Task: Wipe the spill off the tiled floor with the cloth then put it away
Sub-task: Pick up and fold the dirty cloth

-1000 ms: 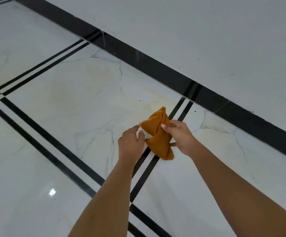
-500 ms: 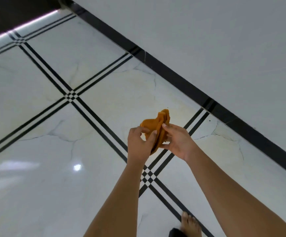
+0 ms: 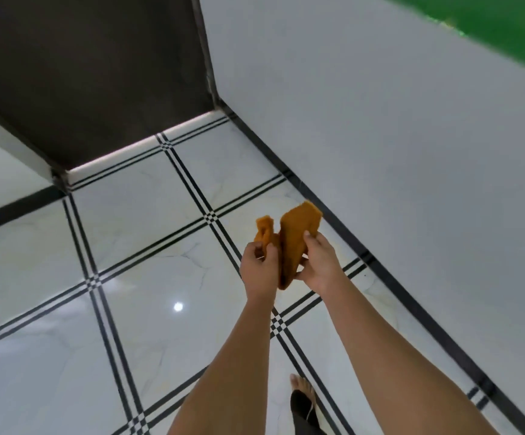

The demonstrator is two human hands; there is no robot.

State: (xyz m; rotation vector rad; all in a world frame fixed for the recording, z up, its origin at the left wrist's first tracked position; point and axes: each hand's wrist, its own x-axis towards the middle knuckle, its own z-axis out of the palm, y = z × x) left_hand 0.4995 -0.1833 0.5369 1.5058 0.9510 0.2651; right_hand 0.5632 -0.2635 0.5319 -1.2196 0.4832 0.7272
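An orange cloth (image 3: 295, 233) is held up in front of me, well above the white tiled floor (image 3: 148, 277). My left hand (image 3: 259, 265) pinches its left flap between thumb and fingers. My right hand (image 3: 319, 262) grips the larger right fold, thumb on top. The cloth is partly folded, and its lower end hangs between the two hands. No spill shows on the tiles in view.
A white wall (image 3: 380, 136) with a black skirting runs along the right. A dark brown panel (image 3: 91, 67) stands at the far end. Black double lines cross the glossy tiles. My bare foot (image 3: 300, 387) shows at the bottom.
The view has lifted and pulled back from the floor, bringing the dark panel and wall corner into sight. My left hand has taken hold of the cloth, which is now spread between both hands.
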